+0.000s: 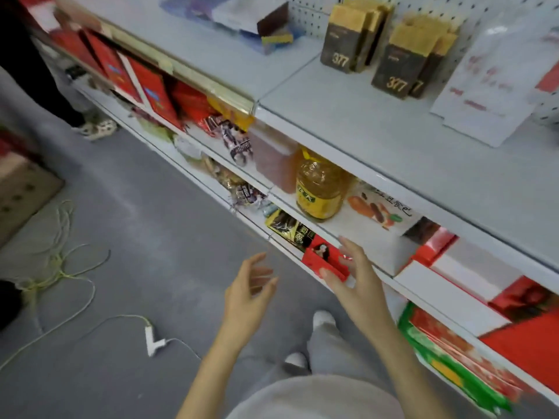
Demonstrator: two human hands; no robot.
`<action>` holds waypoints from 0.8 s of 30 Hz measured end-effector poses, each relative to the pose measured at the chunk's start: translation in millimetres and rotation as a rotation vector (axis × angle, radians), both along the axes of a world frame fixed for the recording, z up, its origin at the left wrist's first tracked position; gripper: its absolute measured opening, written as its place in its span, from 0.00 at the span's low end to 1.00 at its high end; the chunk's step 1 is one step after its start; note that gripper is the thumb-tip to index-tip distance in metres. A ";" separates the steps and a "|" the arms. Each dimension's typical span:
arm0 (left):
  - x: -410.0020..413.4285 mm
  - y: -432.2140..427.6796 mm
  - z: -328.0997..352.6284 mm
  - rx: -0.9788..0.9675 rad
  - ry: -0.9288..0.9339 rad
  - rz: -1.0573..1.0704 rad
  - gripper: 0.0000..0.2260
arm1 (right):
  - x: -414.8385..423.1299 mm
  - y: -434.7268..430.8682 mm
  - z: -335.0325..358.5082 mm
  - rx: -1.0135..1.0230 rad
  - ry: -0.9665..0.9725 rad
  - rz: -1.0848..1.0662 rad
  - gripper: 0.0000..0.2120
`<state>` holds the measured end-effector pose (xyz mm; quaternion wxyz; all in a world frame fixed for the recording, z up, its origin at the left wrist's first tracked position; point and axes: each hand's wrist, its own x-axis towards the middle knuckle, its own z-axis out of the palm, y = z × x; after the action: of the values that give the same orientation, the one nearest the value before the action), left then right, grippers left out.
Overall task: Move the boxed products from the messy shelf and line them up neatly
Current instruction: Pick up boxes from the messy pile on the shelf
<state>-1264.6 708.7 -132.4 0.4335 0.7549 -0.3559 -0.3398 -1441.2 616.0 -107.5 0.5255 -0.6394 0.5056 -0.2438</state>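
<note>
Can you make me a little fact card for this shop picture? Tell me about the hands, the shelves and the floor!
Place: shop shelves, seen from above
Left hand: open, holds nothing, over the floor
Right hand: open, fingers spread, close to a small red box
Top shelf: dark boxes with gold tops, marked 377
Second shelf: yellow oil bottle, upright
Floor: tangled cable and a white plug

Both bare forearms reach up and forward from bottom of frame. Left hand (249,293) held in mid-air, fingers loosely curled and spread, palm turned toward the right, holding nothing. Right hand (355,279) raised a bit higher and further forward, fingers extended and slightly bent, thumb out, empty.
</note>
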 end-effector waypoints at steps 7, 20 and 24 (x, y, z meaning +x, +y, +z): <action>69.8 -19.1 -22.7 0.032 0.074 0.124 0.19 | 97.9 -53.2 -7.4 0.046 0.007 0.139 0.28; 342.9 -209.7 40.2 -0.124 -0.155 0.133 0.17 | 338.3 -242.0 36.1 -0.042 -0.155 0.153 0.23; 384.4 -243.2 37.3 -0.140 -0.105 0.108 0.19 | 381.2 -287.7 45.6 -0.037 -0.134 0.112 0.21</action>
<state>-880.2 465.5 -95.1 0.4837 0.7576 -0.3598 -0.2501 -1060.0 328.4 -61.9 0.5589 -0.6585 0.4282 -0.2659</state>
